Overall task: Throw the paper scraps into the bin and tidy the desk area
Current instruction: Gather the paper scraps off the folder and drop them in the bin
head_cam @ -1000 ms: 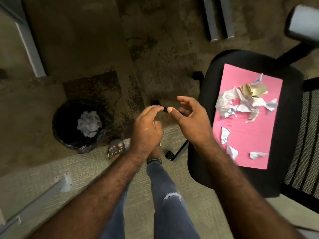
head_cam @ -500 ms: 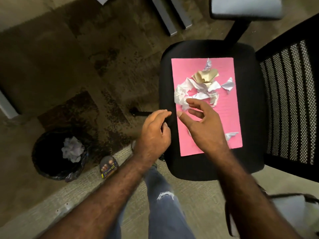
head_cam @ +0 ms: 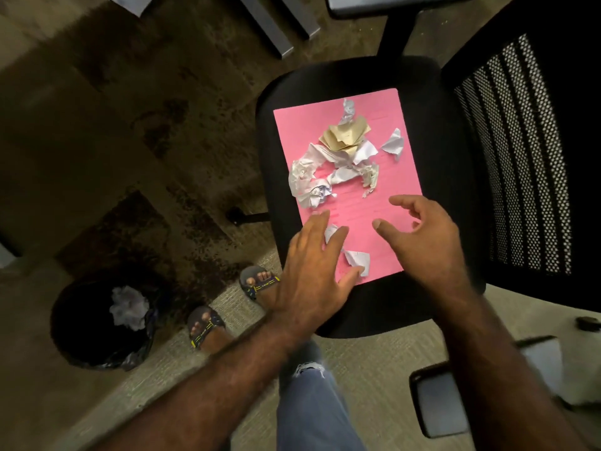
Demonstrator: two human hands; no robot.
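Dark, stained carpet [head_cam: 136, 131] covers most of the floor, giving way to a paler woven patch under the person's sandalled feet [head_cam: 227, 304]. On that floor stands a black office chair [head_cam: 432, 131] with a mesh back off to the right and a grey armrest [head_cam: 439, 408] near the bottom edge. A pink sheet [head_cam: 400, 177] lies flat on the seat, and the paper scraps [head_cam: 338, 161] are heaped on its upper half: crumpled white pieces, a tan one [head_cam: 344, 135] on top, and a single white bit [head_cam: 393, 143] lying apart toward the right edge. Two smaller white scraps [head_cam: 359, 258] sit lower on the sheet, between the two hands.

The left hand [head_cam: 312, 271] is spread flat over the lower left corner of the pink sheet, fingers straight and apart, one small scrap showing between two of them; I cannot tell whether the palm presses down or just hovers. The right hand [head_cam: 422, 236] is over the lower right part of the sheet, fingers loosely bent and parted, thumb pointing toward the other hand, nothing held in it.

Down to the left, well apart from the chair, is the bin [head_cam: 81, 323], round, black and lined with a dark bag, with a crumpled white wad [head_cam: 128, 307] already lying inside near its right rim. Grey metal legs [head_cam: 276, 24] of some furniture cross the top of the view.
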